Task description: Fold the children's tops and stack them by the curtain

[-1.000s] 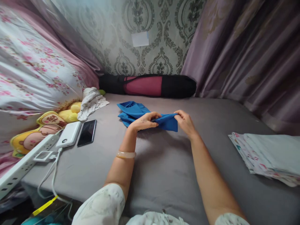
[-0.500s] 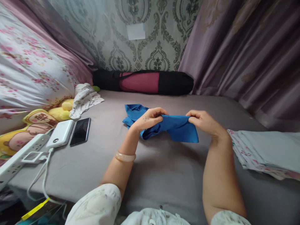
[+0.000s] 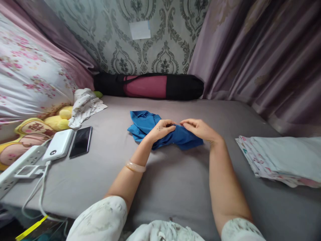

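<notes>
A crumpled piece of blue cloth (image 3: 142, 125) lies on the grey bed sheet (image 3: 173, 180), in front of me. My left hand (image 3: 162, 130) pinches its upper edge near the middle, thumb against fingers. Close by on the right, my right hand (image 3: 198, 129) is closed at the same edge, its fingertips almost meeting the left ones. Below the hands the cloth's right part hangs down in a loose flap. What kind of garment or cloth it is, I cannot make out. A pale bangle (image 3: 135, 166) circles my left wrist.
Folded floral fabric (image 3: 286, 157) lies at the right. On the left are a phone (image 3: 81, 142), a white power bank (image 3: 59, 144), a power strip (image 3: 21, 167) with cables, and a yellow plush toy (image 3: 56, 122). A long black and maroon bag (image 3: 147, 86) rests along the wall.
My right hand has moved left along the cloth's edge, toward my left hand. The stretched edge between them has shortened and slackened. The view has shifted slightly.
</notes>
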Tool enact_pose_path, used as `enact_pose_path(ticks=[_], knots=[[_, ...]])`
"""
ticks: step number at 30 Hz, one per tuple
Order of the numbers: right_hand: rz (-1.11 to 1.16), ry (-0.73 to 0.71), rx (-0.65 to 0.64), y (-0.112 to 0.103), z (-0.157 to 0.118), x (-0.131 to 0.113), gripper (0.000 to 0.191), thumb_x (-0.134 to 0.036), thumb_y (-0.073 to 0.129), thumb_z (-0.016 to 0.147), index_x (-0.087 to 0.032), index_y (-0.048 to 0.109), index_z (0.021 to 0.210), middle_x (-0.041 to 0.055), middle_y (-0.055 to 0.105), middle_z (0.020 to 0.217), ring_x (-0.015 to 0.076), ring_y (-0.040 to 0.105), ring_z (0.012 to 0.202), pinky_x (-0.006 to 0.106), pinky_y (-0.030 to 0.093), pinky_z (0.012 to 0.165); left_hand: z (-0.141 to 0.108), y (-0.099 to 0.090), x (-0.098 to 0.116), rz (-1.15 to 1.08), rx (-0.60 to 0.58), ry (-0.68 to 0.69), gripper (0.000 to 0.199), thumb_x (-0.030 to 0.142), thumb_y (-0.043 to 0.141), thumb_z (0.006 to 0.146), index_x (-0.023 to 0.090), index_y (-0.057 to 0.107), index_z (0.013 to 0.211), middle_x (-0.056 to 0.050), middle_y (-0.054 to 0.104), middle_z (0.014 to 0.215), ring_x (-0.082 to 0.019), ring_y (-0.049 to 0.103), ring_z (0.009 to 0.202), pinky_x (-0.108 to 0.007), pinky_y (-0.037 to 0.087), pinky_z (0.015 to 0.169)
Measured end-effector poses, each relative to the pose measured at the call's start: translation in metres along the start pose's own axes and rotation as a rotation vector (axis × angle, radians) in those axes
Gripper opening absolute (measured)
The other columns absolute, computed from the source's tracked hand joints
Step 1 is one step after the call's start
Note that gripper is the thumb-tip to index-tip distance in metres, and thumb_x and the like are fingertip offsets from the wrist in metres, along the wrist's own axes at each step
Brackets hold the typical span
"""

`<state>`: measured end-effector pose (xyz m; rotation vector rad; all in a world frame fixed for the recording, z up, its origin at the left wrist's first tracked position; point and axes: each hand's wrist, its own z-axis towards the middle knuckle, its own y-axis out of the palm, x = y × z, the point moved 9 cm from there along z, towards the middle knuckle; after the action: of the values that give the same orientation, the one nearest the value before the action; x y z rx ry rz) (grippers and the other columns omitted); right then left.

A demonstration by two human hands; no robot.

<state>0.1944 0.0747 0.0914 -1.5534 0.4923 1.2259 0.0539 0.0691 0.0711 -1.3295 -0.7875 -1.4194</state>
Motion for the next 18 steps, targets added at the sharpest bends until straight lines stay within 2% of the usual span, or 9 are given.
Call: enact_pose_path(ticks=[4,7,12,15,18], knots=[[0.004,-0.016,-0.084,0.018,0.002,-0.007,0.028,-0.042,0.063,0.08,-0.019,0.073,0.093,0.0019,0.072,0.084,0.0165,0.064,0.076,0.028,0.05,0.07,-0.002,-0.002,0.005,-0.003,0.009,-0.009,0.025,0.029,0.064,0.079,0.014,0.066,0.099,0.0,0.065,0.073,-0.011,0.058,0.066,-0.022,0.045,0.063],[-0.019,0.011,-0.068,0.017,0.003,0.0,0.03,-0.046,0.064,0.078,-0.018,0.072,0.083,0.0,0.068,0.074,0.0145,0.06,0.067,0.026,0.046,0.063,-0.004,-0.012,0.007,0.017,0.029,-0.012,0.031,0.034,0.067,0.079,0.015,0.063,0.103,0.0,0.064,0.073,-0.011,0.058,0.067,-0.023,0.045,0.063],[0.08,0.079,0.212,-0.015,0.008,0.034,0.037,-0.053,0.066,0.074,-0.017,0.071,0.08,0.0018,0.068,0.075,0.0155,0.06,0.068,0.027,0.047,0.066,-0.009,-0.053,0.011,0.122,0.128,-0.01,0.029,0.038,0.067,0.078,0.014,0.065,0.093,-0.005,0.067,0.085,-0.014,0.061,0.079,-0.027,0.048,0.074],[0.1,0.166,0.375,-0.032,0.007,0.066,0.039,-0.055,0.068,0.07,-0.017,0.071,0.078,0.0031,0.069,0.074,0.0173,0.061,0.071,0.03,0.047,0.07,-0.014,-0.078,0.009,0.199,0.189,-0.044,0.029,0.041,0.065,0.078,0.014,0.066,0.088,-0.003,0.064,0.077,-0.014,0.059,0.073,-0.025,0.047,0.068],[0.101,0.257,0.468,-0.04,0.003,0.09,0.038,-0.054,0.069,0.069,-0.018,0.071,0.076,0.0038,0.07,0.076,0.0195,0.063,0.076,0.031,0.047,0.074,-0.017,-0.089,-0.003,0.265,0.159,-0.107,0.028,0.04,0.062,0.078,0.014,0.065,0.086,-0.001,0.062,0.071,-0.014,0.058,0.069,-0.025,0.046,0.064]])
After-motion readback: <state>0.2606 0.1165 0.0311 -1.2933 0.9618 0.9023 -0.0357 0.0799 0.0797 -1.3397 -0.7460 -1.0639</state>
